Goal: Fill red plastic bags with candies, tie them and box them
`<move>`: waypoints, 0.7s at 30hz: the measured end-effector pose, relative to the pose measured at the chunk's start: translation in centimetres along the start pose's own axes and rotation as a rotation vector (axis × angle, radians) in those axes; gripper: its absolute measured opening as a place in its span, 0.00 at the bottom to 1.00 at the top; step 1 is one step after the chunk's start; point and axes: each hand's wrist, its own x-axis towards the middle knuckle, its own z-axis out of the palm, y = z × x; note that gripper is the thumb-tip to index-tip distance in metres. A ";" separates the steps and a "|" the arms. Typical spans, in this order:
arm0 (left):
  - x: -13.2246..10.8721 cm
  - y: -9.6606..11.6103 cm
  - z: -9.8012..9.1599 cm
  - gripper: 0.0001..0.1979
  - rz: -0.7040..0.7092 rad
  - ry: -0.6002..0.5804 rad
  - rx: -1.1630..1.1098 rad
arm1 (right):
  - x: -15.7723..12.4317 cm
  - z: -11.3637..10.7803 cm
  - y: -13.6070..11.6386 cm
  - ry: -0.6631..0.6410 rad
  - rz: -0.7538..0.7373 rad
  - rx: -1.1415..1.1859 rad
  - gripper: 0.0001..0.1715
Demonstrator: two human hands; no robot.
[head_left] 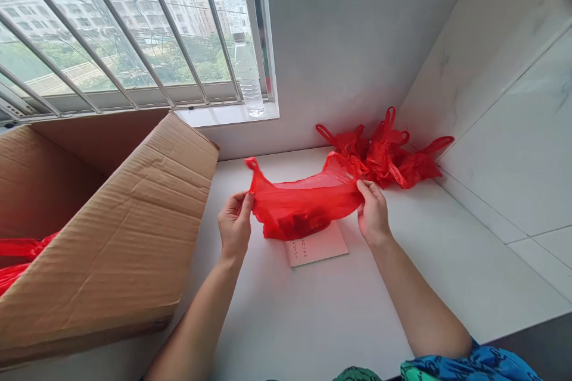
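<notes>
I hold a red plastic bag [304, 202] stretched between both hands above the white counter [313, 309]. My left hand [235, 223] pinches its left edge below one handle loop. My right hand [373, 211] pinches its right edge. The bag sags in the middle over a white printed card [319, 247] lying flat on the counter. Behind the right hand, a heap of crumpled red plastic bags [388, 155] lies in the corner against the tiled wall.
A large open cardboard box [120, 238] stands on the left, with red plastic [18, 259] showing inside it. A clear water bottle [248, 74] stands on the sill of the barred window [111, 30]. Tiled wall [504, 101] closes the right side.
</notes>
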 end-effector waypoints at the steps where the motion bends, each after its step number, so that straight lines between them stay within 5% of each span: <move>1: 0.1 -0.1 -0.4 0.12 -0.051 0.040 -0.092 | 0.3 -0.2 0.1 0.005 0.015 0.018 0.13; 5: -0.3 0.9 -1.4 0.13 0.030 -0.059 -0.274 | 0.3 -0.4 -0.2 -0.066 -0.056 -0.063 0.17; 10: -0.8 5.1 -1.4 0.28 0.366 -0.262 0.017 | -1.5 0.4 -3.5 0.086 -0.699 -0.434 0.23; 13: -0.4 7.0 -1.2 0.25 0.572 -0.351 0.294 | -2.5 1.5 -4.9 -0.185 -0.959 -0.672 0.18; 16: -0.1 7.4 -0.9 0.12 0.693 -0.448 0.450 | -2.2 2.9 -4.3 -0.614 -0.973 -0.918 0.14; 21: -0.4 6.8 -1.7 0.15 0.653 -0.621 0.489 | -0.5 3.7 -2.3 -0.770 -0.860 -1.278 0.25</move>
